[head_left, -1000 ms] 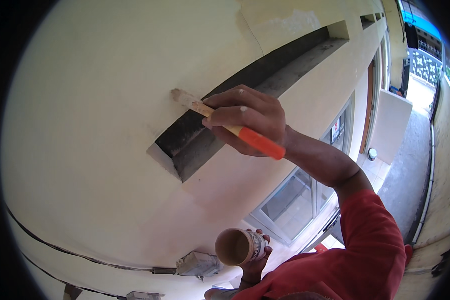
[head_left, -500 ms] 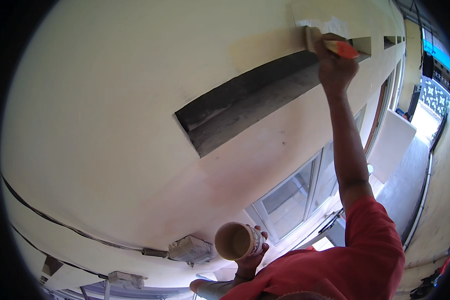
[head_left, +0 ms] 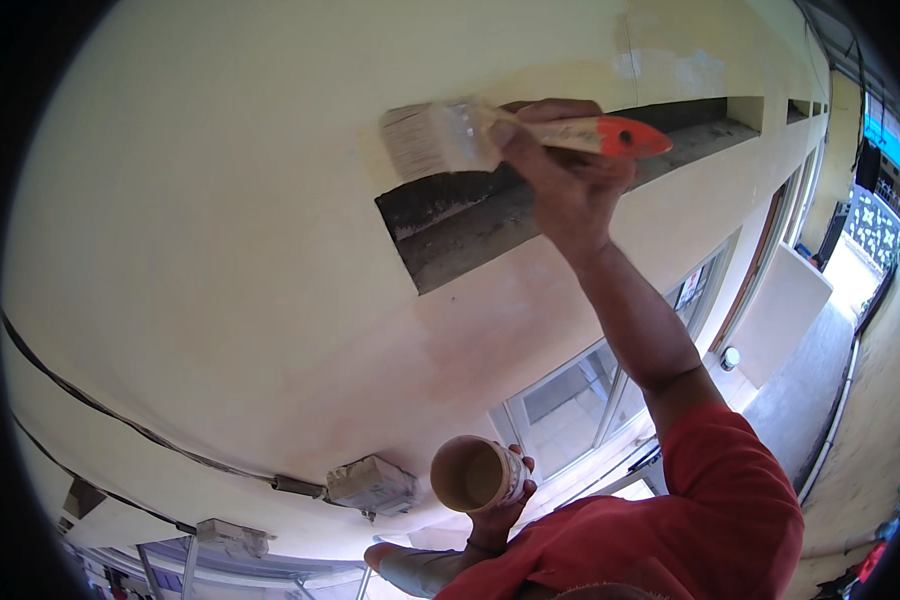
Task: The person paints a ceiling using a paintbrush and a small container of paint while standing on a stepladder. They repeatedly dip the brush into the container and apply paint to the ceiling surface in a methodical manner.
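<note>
A wide paintbrush (head_left: 430, 140) with pale bristles and an orange-tipped wooden handle is in my right hand (head_left: 565, 180), fingers wrapped round it. Its bristles are against the cream wall (head_left: 170, 220), just above the left end of a long, dark recessed slot (head_left: 460, 245). Lower in the view, my left hand (head_left: 500, 510) grips a pale cup (head_left: 465, 470) with a patterned side, tilted so its inside shows. I cannot tell whether anything is in the cup.
Windows (head_left: 560, 410) sit below the slot. Cables (head_left: 150, 430) run to a weathered box (head_left: 370, 480) at lower left. At right are a low white partition (head_left: 780, 320), a small round container (head_left: 729, 358) and a passage (head_left: 800, 390) with a pipe along the far wall.
Half a second ago the brush was at the slot's right end; it has moved left and down along the wall to the left end. The cup is slightly higher in view.
</note>
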The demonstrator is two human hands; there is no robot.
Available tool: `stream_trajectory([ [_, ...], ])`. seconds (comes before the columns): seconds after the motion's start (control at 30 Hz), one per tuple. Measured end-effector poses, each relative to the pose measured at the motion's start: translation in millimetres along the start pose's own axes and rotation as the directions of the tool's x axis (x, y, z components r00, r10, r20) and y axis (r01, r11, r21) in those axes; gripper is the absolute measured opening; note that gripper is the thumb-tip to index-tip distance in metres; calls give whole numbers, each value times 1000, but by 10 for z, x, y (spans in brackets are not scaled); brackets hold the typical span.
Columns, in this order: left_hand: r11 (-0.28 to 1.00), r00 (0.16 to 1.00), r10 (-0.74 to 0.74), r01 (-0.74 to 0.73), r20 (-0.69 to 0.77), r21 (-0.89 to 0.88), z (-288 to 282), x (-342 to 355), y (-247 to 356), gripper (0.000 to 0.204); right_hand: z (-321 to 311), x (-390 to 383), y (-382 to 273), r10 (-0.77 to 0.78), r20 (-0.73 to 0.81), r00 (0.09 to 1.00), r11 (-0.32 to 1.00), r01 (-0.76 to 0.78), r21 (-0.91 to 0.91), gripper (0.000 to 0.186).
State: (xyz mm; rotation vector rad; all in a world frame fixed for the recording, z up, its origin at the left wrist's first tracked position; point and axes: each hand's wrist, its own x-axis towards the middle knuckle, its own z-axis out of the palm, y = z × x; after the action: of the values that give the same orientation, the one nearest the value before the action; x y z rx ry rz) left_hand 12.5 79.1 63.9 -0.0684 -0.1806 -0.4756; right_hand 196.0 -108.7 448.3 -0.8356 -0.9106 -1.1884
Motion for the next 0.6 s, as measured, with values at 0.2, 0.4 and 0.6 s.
stream_trajectory([
  [0.2,1000,999,16,-16,32,-15,5,-58,23,66,-1134,463,-40,-187,-272,944,907,59,-418,17],
  [0.4,1000,998,12,-12,54,-4,-1,-44,43,68,-963,414,2,-400,72,914,599,320,-734,17],
  [0.6,999,999,38,-39,32,26,-10,-74,68,66,538,-421,-309,-444,564,697,703,661,-263,29],
])
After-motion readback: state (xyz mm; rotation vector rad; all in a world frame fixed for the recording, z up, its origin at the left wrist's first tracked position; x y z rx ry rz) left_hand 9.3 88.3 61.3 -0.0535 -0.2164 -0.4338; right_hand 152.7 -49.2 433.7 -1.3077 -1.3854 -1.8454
